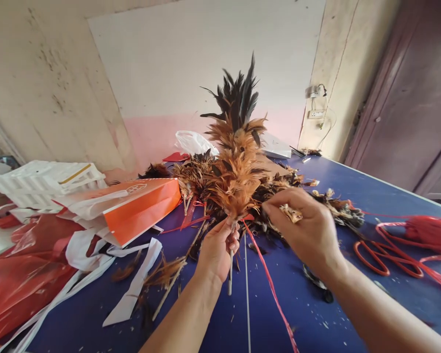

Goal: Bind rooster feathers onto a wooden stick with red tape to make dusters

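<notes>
My left hand [217, 249] is closed round the thin stick of a feather duster [236, 162], held upright over the blue table [382, 196]. The duster has orange-brown feathers below and black ones at the tip. A red string [268, 279] runs from the wrapped base down toward me. My right hand [308, 226] is just right of the duster's base, fingers curled, with a small tuft of brown feathers [291, 213] lying against its knuckles. Behind both hands lies a pile of loose feathers [279, 189].
An orange and white paper bag [132, 206] lies to the left, with red plastic bags [22, 274] and white strips [132, 289] around it. A coil of red string [397, 245] lies at right. A purple door [411, 98] stands beyond the table.
</notes>
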The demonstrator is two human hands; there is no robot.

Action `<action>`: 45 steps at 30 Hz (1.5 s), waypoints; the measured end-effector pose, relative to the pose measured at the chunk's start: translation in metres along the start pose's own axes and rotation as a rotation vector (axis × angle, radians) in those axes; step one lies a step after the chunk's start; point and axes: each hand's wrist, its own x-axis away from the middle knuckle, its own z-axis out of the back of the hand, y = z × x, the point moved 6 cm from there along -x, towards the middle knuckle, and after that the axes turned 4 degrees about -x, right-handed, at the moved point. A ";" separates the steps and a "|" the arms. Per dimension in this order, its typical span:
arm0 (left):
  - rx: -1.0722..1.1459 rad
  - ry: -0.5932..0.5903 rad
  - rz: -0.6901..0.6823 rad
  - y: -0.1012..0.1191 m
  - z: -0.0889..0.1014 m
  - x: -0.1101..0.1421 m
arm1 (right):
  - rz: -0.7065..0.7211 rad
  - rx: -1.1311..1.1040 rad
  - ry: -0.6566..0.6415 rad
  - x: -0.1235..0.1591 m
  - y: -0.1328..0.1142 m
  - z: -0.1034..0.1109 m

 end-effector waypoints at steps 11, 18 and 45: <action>-0.029 -0.038 -0.074 0.000 -0.005 0.004 | -0.411 -0.188 -0.218 0.031 0.036 -0.069; 0.011 -0.047 -0.049 0.000 -0.005 0.003 | -0.436 -0.578 -0.250 0.034 0.043 -0.075; -0.081 -0.045 -0.043 -0.003 -0.006 0.005 | -0.610 -0.749 -0.186 0.033 0.055 -0.077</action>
